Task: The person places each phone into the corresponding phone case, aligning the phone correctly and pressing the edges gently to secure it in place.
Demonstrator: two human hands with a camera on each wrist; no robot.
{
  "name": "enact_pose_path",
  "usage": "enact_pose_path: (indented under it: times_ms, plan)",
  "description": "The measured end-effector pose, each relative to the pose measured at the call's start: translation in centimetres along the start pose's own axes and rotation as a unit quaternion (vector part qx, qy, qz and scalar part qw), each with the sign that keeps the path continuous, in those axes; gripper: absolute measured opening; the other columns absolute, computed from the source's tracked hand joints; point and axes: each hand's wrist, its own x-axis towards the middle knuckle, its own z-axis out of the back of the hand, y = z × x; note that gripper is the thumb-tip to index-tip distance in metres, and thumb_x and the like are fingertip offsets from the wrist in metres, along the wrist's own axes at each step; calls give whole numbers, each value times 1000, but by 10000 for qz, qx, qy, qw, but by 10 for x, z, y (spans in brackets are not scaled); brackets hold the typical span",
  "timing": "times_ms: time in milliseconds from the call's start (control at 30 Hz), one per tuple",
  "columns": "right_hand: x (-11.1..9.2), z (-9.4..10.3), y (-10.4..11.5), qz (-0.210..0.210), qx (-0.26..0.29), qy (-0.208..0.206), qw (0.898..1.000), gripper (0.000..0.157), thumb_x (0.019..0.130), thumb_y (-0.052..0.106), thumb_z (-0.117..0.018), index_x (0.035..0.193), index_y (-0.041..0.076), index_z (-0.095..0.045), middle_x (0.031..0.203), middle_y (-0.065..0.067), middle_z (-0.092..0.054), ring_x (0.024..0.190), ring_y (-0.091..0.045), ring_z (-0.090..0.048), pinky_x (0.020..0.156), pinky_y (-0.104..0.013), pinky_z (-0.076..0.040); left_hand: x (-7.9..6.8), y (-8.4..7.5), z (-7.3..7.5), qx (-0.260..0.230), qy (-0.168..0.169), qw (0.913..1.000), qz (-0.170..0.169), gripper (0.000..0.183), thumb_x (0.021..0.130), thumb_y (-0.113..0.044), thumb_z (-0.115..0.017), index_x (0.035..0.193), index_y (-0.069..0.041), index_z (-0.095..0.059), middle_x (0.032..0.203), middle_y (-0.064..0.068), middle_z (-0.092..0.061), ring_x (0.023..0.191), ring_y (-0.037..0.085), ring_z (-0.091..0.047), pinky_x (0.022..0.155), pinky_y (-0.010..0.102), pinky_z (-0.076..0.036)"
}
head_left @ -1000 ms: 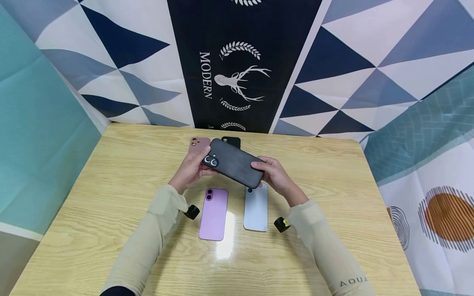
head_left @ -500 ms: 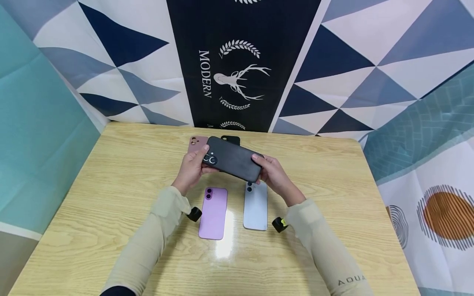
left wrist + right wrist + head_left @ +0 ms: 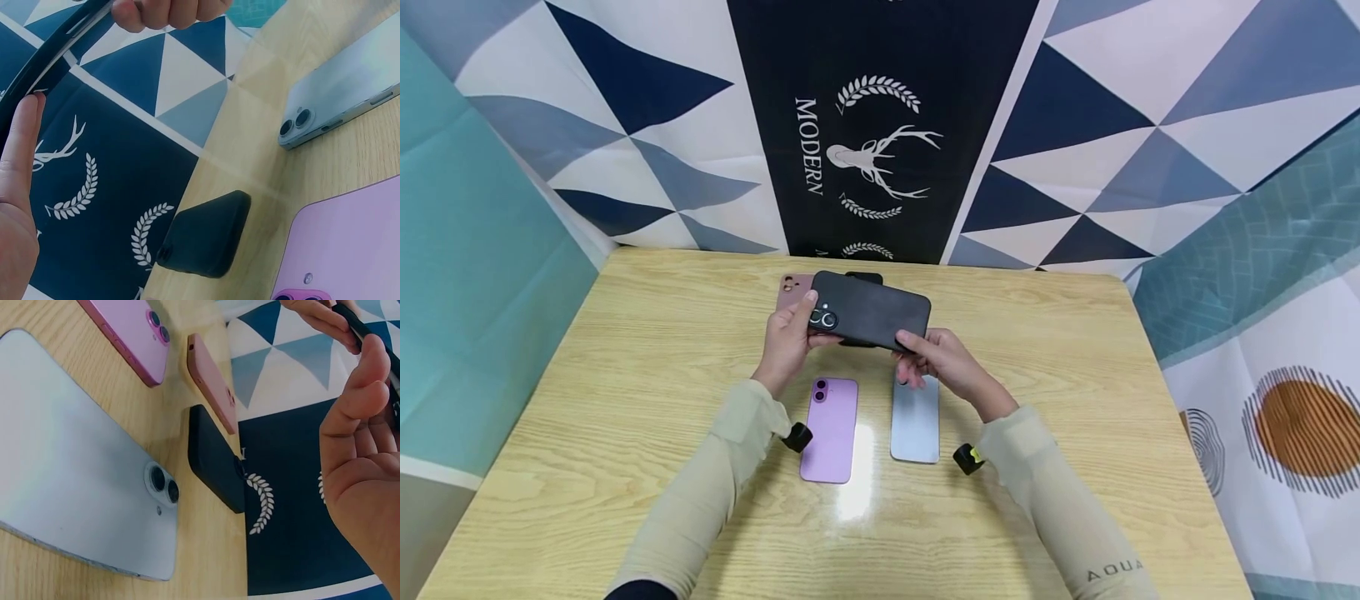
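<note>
Above the table's far half, a phone in a black case [image 3: 876, 312] is held back side up, its two ringed lenses at the left end. My left hand [image 3: 786, 340] grips that end, thumb on the back and fingers beneath. With the thumb over its near right corner, my right hand [image 3: 946, 364] pinches the cased phone; other fingers curl below. A purple phone [image 3: 831, 433] lies on the table nearer me. To its right lies a light blue phone [image 3: 916, 427], its top partly hidden by my right fingers.
A pink phone case [image 3: 209, 381] and another black case [image 3: 214, 459] lie near the table's far edge, partly covered by the held phone in the head view. A patterned curtain [image 3: 692, 108] hangs behind the wooden table [image 3: 647, 375].
The cased phone has turned more level and moved slightly away from me. My right hand has shifted from its right end to the near corner, with its lower fingers now showing.
</note>
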Motion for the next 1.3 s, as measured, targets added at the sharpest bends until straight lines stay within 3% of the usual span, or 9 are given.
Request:
enact_pose_path:
  times_ms: [267,567,800,967,1100,1300]
  plan:
    - [-2,0,1,84,-379,0,9992,44,99,36,-43,70,7,-58,57,2,-64,48,-10,-54,45,-23,-43,0,0,0,-85,-103,9998,-115,43,101,-28,-42,108,13,-55,74,-2,-71,62,11,-70,62,24,-57]
    - [-2,-2,0,133,-336,-168,9992,48,100,40,-40,68,6,-52,52,3,-58,45,-10,-48,44,-22,-40,0,4,1,-129,-97,9998,-110,41,101,-28,-42,107,10,-56,76,-2,-71,64,11,-70,65,28,-58]
    - [-1,-5,2,309,-244,-180,9991,41,100,30,-41,72,5,-57,55,2,-61,47,-10,-51,46,-23,-42,0,2,1,-241,-54,9996,-146,41,101,-27,-41,110,11,-55,76,-1,-72,62,11,-70,61,22,-57]
    - [1,-7,3,228,-91,-338,9991,29,96,22,-51,80,1,-61,62,2,-66,51,-9,-54,52,-23,-47,-1,2,3,-104,-43,9999,-113,38,100,-30,-44,104,5,-58,77,-1,-72,62,12,-70,66,32,-58]
    - [3,-8,2,220,-100,-578,9980,29,94,19,-55,77,-4,-62,60,2,-66,51,-9,-56,53,-23,-48,-3,2,3,-8,66,10000,-39,40,99,-33,-44,105,4,-59,80,-1,-72,66,12,-71,71,38,-57]
    - [4,-7,4,248,220,-763,9965,27,94,16,-53,76,-2,-61,59,2,-66,49,-9,-54,52,-23,-48,-5,-4,4,-427,494,9978,75,38,99,-34,-44,110,0,-58,88,0,-73,75,13,-71,71,28,-58]
